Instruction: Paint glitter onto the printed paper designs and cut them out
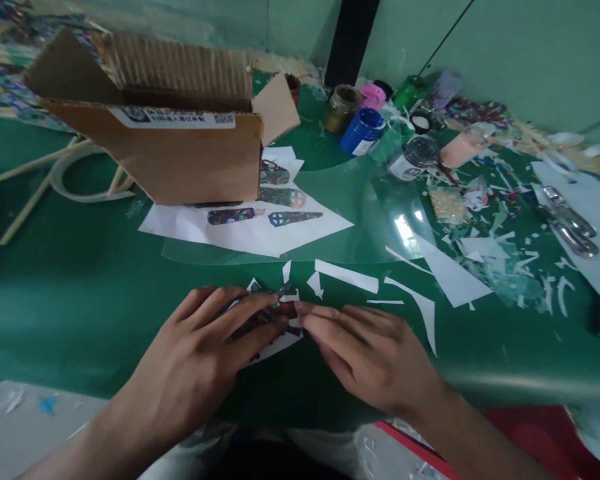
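A small piece of white paper (283, 343) with dark, patterned shapes lies on the green table near its front edge. My left hand (215, 333) rests over it, fingers bent and pressing down on the paper and a small reddish-brown piece (286, 309). My right hand (367, 343) is closed in a pinch at the right end of that piece. Its fingertips hide whatever is between them. Narrow white paper offcuts (347, 275) lie just beyond my hands.
An open cardboard box (205, 157) stands on a white sheet (300, 233) with patterned cutouts, partly over a clear plastic sheet (380, 233). Paint jars (363, 132) stand behind. Clippers (570, 220) and scraps lie right; sticks (27, 207) and a tape ring (57, 180) left.
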A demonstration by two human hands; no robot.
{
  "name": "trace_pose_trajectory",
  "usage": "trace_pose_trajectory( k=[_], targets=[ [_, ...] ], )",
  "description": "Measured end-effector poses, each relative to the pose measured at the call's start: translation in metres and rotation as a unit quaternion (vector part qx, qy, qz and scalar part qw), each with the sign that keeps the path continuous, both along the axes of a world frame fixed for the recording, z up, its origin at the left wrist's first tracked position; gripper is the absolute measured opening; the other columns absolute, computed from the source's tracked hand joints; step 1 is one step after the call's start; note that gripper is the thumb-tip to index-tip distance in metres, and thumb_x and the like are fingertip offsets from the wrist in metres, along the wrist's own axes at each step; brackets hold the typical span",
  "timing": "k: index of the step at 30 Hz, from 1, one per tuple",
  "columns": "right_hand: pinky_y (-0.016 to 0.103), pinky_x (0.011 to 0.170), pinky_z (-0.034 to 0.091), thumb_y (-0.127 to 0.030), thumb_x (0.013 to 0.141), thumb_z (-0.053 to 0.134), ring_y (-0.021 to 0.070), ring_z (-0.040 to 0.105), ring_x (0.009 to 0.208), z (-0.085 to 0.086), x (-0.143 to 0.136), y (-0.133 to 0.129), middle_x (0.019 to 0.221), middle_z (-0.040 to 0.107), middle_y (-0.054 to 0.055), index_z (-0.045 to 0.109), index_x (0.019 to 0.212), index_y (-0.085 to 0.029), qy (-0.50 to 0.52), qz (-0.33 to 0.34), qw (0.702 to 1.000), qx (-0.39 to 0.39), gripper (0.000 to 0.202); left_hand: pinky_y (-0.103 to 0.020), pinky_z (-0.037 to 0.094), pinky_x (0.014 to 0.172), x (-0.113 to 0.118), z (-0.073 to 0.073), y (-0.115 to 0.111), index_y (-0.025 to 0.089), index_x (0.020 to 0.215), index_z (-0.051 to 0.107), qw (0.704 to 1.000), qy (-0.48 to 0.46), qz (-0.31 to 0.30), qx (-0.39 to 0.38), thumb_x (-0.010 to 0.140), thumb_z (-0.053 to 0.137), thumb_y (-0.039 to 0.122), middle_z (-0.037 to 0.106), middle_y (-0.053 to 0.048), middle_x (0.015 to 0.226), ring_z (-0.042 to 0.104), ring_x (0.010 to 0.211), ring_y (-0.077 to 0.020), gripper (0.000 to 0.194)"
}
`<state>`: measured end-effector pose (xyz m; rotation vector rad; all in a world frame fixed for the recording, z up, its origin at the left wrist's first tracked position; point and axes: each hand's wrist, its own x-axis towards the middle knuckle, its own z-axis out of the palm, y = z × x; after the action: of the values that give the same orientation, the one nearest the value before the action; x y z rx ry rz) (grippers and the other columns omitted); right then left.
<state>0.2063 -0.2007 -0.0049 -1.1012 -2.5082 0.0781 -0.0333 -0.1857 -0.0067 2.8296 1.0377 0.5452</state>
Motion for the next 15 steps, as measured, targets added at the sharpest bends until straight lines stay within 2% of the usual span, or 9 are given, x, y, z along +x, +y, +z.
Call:
trace_pose_trajectory(
  k=[4,9,12,15],
  targets=[
    [0.028,0.067,0.058,-0.009,0.092,0.051,0.0134,0.071,0.076,0.001,0.003,-0.001,0.107,0.075,0.004,0.067,0.107,-0.014,-0.021,-0.015,0.999,0.029,0.023,-0.038,0.048,0.079,-0.003,-0.003,0.001,0.029,0.125,0.06,1.0,-0.013,-0.005,0.002,0.094,0.038,0.008,0.067,-0.001,0.125,0.063,0.106,-0.0217,0.044],
    [0.026,0.062,0.058,-0.009,0.091,0.054,0.0135,0.071,0.073,0.003,0.007,0.003,0.095,0.076,0.006,0.067,0.104,-0.011,0.0,-0.038,0.998,0.051,0.019,-0.041,0.047,0.098,-0.006,-0.003,0.003,0.027,0.123,0.061,1.0,-0.025,-0.013,0.008,0.094,0.039,0.007,0.066,0.001,0.127,0.059,0.12,-0.021,0.042],
    [0.022,0.059,0.055,-0.009,0.09,0.056,0.0124,0.069,0.073,0.005,0.004,0.005,0.088,0.074,0.005,0.067,0.102,-0.012,0.011,-0.068,0.996,0.056,0.017,-0.044,0.046,0.105,-0.005,-0.004,0.001,0.026,0.12,0.063,0.999,-0.033,-0.004,0.009,0.094,0.044,0.009,0.067,0.001,0.127,0.057,0.124,-0.0217,0.037],
    [0.019,0.051,0.049,-0.011,0.09,0.058,0.0088,0.063,0.063,0.004,-0.004,0.004,0.083,0.069,0.004,0.067,0.099,-0.014,0.021,-0.096,0.994,0.039,0.014,-0.046,0.046,0.108,-0.002,-0.007,-0.001,0.023,0.116,0.065,0.999,-0.045,0.005,-0.001,0.093,0.048,0.01,0.068,-0.001,0.126,0.056,0.126,-0.023,0.032]
  ],
)
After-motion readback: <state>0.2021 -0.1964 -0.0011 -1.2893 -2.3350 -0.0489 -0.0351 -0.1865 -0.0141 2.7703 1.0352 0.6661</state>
